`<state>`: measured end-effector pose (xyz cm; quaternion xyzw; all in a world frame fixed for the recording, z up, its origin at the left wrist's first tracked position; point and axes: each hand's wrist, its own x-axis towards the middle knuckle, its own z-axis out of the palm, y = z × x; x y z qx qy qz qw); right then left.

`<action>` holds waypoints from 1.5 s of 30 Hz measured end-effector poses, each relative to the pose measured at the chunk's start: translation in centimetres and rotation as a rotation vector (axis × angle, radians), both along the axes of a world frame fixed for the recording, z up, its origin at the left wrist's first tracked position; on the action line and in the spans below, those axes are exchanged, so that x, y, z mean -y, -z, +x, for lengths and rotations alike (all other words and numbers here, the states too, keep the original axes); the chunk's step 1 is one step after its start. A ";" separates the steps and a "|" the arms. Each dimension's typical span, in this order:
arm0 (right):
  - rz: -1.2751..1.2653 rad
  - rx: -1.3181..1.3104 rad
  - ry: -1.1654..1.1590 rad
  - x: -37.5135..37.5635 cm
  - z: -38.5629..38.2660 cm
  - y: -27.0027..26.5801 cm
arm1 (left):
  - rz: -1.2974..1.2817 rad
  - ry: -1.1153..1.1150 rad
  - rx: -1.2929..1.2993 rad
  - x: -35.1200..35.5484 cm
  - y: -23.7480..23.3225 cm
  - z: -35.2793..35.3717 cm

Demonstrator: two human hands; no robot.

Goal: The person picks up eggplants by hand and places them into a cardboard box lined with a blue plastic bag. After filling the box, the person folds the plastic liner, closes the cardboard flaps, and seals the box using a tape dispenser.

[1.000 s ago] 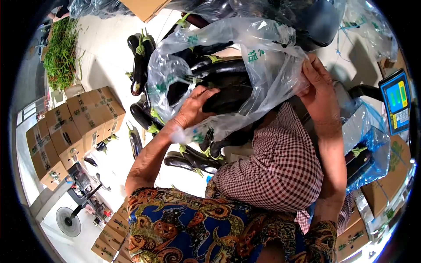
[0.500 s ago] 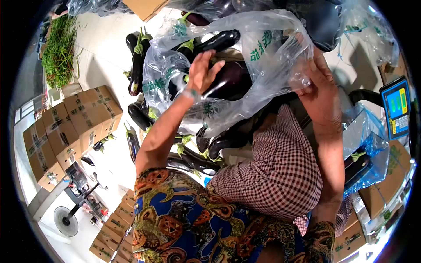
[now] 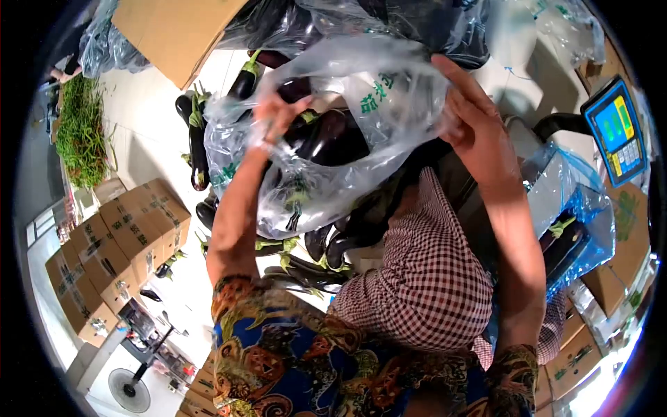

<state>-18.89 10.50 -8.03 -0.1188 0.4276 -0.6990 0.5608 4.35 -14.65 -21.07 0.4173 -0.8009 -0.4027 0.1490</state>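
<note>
Two grips | left fingers [image 3: 283,115], right fingers [image 3: 455,83] clenched on crinkly clear bag [image 3: 389,104] | glossy oblong eggplants [image 3: 333,135] inside

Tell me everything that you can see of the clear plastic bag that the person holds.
The plastic bag is thin, clear and crinkled, with green printed characters on it. It is held up in front of the person, and inside it are dark purple eggplants with green stems. The right hand grips its right edge; the left hand is at its left side, grip unclear.
</note>
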 end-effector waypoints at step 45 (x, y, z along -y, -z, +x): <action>1.279 -1.619 -0.606 -25.5 -7.1 1.4 | 0.715 0.487 -0.695 -30.3 -30.6 -22.4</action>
